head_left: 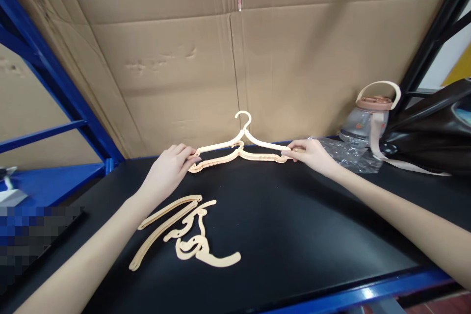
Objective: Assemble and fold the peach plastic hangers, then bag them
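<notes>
Hands (172, 161) pinch a cream hanger (265, 143) at both ends; loose pieces (203, 246) lie nearer.

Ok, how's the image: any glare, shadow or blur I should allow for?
Head view: soft sheen on the table, brighter glare on the blue rail, glints on the plastic; head view: a diagonal shadow on the cardboard, upper right; head view: held hanger free of obvious motion blur, pixelation hiding part of the lower left.

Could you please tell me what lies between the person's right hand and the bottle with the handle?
In the head view, crumpled clear plastic lies on the black tabletop between the right hand and the bottle.
</notes>
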The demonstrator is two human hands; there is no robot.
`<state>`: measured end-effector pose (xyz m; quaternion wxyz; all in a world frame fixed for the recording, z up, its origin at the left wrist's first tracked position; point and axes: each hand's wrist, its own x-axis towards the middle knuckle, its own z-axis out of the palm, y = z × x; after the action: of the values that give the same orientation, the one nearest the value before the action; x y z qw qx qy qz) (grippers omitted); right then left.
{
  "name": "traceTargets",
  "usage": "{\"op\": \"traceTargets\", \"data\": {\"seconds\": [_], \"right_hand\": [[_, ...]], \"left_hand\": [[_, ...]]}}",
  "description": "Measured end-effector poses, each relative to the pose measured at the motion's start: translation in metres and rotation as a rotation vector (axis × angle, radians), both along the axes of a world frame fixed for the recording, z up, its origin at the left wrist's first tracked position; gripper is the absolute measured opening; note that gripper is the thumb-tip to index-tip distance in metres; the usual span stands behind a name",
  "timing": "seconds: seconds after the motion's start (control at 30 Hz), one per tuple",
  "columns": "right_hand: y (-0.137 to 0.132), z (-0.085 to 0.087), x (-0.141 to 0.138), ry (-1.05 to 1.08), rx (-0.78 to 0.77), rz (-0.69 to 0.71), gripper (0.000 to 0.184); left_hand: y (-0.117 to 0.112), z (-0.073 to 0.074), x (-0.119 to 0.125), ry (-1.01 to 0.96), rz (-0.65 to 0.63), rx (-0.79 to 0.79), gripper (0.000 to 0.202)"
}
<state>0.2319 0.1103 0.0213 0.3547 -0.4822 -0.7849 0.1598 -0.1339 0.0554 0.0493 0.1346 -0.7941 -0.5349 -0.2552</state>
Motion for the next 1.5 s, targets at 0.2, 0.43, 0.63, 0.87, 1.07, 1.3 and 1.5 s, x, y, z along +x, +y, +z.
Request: {"op": "traceTargets", "data": {"seconds": [0.2,0.43,0.63,0.87,1.07,1.3,1.5], "right_hand": [[0.017,-0.009,0.009,-0.095,0.112,-0.106,0.038],[0.033,-0.028,0.010,-0.087,0.161,0.045,0.030],[0.040,-0.038,0.004,-0.135,0.248,0.017,0.025],[0.040,-0.036,0.008,-0.214,0.287,-0.004,0.026],[0.038,-0.030,0.011,-0.273,0.274,0.020,0.024],[0.034,-0.029,0.009,-0.282,0.217,0.046,0.027],[0.036,-0.033,0.010,-0.259,0.152,0.103,0.031]], "left_hand": [[0.006,-0.005,-0.007,0.021,0.038,-0.024,0.029],[0.022,-0.029,-0.018,-0.020,0.054,-0.110,0.027],[0.028,-0.038,-0.020,-0.039,0.069,-0.154,0.029],[0.030,-0.041,-0.021,-0.080,0.057,-0.178,0.029],[0.031,-0.040,-0.023,-0.083,0.046,-0.198,0.032],[0.028,-0.038,-0.024,-0.031,0.056,-0.220,0.035],[0.027,-0.041,-0.019,0.070,0.015,-0.193,0.035]]}}
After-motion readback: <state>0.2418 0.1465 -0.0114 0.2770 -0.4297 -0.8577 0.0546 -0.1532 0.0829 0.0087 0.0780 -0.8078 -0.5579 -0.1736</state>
